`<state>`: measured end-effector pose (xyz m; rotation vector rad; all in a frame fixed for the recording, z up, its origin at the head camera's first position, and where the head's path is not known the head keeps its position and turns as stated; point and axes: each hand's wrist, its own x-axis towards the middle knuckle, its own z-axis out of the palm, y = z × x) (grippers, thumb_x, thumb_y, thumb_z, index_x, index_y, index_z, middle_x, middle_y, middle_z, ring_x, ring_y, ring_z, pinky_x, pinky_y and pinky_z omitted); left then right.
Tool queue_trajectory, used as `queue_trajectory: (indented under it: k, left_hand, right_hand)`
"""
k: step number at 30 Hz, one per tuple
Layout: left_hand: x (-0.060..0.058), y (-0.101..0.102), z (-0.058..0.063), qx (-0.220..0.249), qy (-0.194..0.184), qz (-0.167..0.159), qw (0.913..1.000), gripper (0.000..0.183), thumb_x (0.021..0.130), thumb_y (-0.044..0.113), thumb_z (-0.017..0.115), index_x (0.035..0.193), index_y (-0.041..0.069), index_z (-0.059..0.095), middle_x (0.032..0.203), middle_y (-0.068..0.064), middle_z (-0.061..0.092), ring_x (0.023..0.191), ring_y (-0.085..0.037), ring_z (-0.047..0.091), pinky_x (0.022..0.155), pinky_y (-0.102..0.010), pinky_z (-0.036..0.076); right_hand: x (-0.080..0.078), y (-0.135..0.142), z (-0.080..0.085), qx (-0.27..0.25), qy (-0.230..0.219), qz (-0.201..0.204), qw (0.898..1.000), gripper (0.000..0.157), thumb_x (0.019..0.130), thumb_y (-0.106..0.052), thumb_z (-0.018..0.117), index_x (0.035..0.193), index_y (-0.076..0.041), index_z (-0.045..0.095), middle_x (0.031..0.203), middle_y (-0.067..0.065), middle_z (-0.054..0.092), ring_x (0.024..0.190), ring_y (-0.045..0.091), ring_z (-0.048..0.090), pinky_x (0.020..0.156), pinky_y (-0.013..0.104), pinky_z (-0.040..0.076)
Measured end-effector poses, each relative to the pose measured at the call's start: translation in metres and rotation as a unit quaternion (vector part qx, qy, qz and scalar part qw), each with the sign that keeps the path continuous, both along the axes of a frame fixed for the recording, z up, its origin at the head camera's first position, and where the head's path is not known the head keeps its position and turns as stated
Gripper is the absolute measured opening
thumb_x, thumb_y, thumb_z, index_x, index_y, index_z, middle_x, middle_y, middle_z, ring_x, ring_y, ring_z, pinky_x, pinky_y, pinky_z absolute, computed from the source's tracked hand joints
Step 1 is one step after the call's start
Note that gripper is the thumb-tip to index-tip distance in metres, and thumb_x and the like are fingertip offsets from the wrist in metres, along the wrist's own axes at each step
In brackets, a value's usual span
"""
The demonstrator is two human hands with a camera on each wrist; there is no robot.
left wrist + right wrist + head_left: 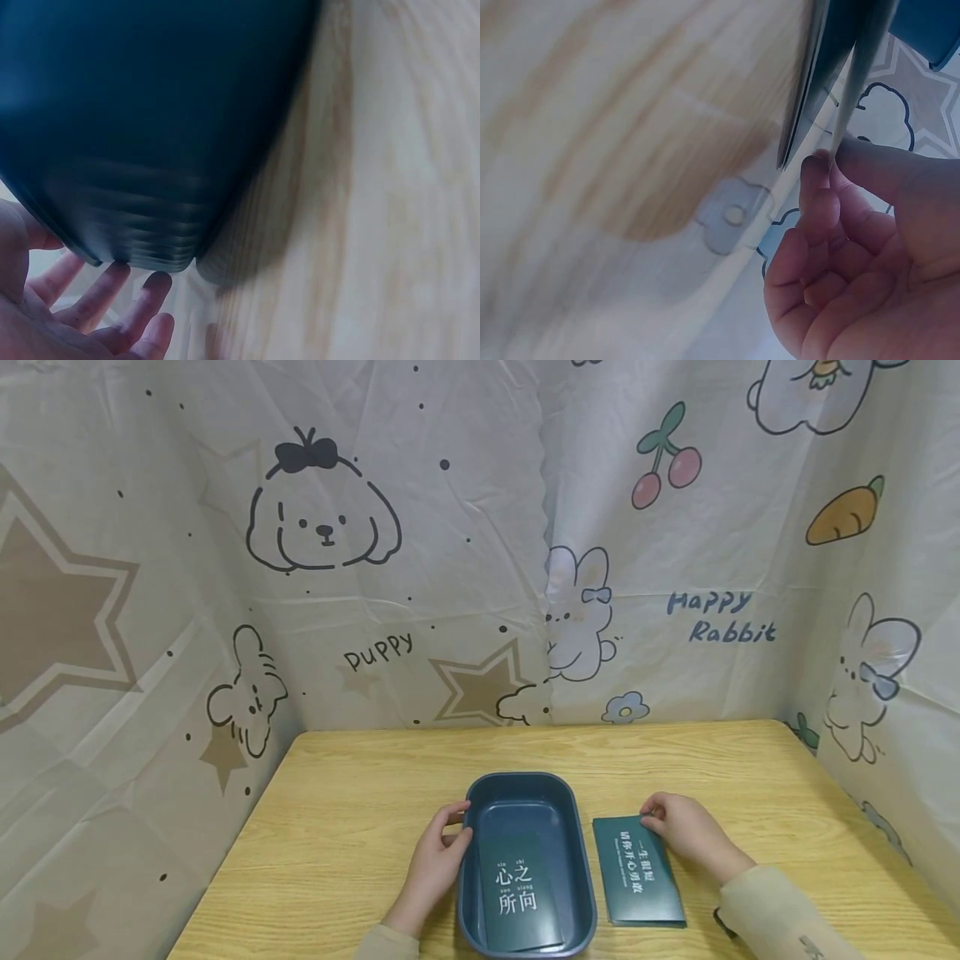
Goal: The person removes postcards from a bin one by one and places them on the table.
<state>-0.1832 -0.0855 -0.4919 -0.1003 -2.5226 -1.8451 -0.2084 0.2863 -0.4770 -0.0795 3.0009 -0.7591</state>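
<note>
A dark blue rectangular tray (517, 814) stands on the table, with a dark green card (517, 922) bearing white characters lying inside it. My left hand (438, 852) touches the tray's left rim, its fingers loosely extended along the outside, as the left wrist view also shows. To the right of the tray lies a small stack of green cards (637, 877). My right hand (690, 827) pinches the far right corner of the top card between thumb and fingertips. In the right wrist view that card (865, 71) stands slightly lifted from those beneath, a narrow gap between them.
The wood-grain table (360, 810) carries the tray and cards. A pale printed curtain (465, 585) with cartoon animals, stars and lettering surrounds its back and sides. A dark band (724, 923) shows at the right wrist.
</note>
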Motion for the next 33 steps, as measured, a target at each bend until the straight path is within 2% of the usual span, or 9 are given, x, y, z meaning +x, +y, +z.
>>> queue_trajectory:
  k: [5, 12, 22, 33]
  left_hand:
    - [-0.0003, -0.0008, -0.0004, -0.001, 0.001, 0.001, 1.0, 0.038, 0.102, 0.01, 0.059, 0.14, 0.01, 0.058, 0.135, -0.023, 0.06, 0.108, -0.034, 0.07, 0.086, -0.043, 0.061]
    - [0.0002, -0.0017, -0.0001, -0.001, 0.0, -0.001, 1.0, 0.038, 0.102, 0.011, 0.059, 0.14, 0.011, 0.058, 0.135, -0.023, 0.06, 0.109, -0.035, 0.07, 0.087, -0.044, 0.061]
    - [-0.0018, 0.0002, -0.0017, -0.013, 0.009, 0.007, 0.9998, 0.037, 0.101, 0.008, 0.06, 0.138, 0.01, 0.06, 0.131, -0.023, 0.062, 0.102, -0.031, 0.07, 0.083, -0.039, 0.06]
    - [-0.0024, 0.0004, -0.0029, -0.01, 0.009, 0.004, 0.9999, 0.037, 0.101, 0.009, 0.06, 0.138, 0.01, 0.06, 0.131, -0.022, 0.062, 0.102, -0.031, 0.07, 0.083, -0.04, 0.06]
  right_hand:
    - [-0.0005, -0.0026, -0.0015, 0.018, 0.011, 0.004, 1.0, 0.008, 0.095, -0.012, 0.072, 0.099, -0.005, 0.071, 0.08, 0.0, 0.062, 0.074, 0.015, 0.054, 0.069, 0.034, 0.05]
    - [-0.0024, -0.0051, -0.0069, 0.047, 0.027, 0.011, 0.998, 0.008, 0.094, -0.013, 0.074, 0.098, -0.006, 0.071, 0.086, 0.002, 0.064, 0.077, 0.016, 0.056, 0.073, 0.039, 0.054]
    - [-0.001, -0.0087, -0.0039, 0.063, 0.03, 0.009, 0.998, 0.008, 0.094, -0.012, 0.074, 0.097, -0.005, 0.072, 0.085, 0.003, 0.063, 0.076, 0.017, 0.054, 0.072, 0.039, 0.053]
    - [-0.0011, -0.0048, -0.0039, 0.067, 0.028, 0.005, 0.997, 0.009, 0.094, -0.014, 0.075, 0.098, -0.006, 0.072, 0.087, 0.003, 0.062, 0.077, 0.018, 0.054, 0.073, 0.039, 0.054]
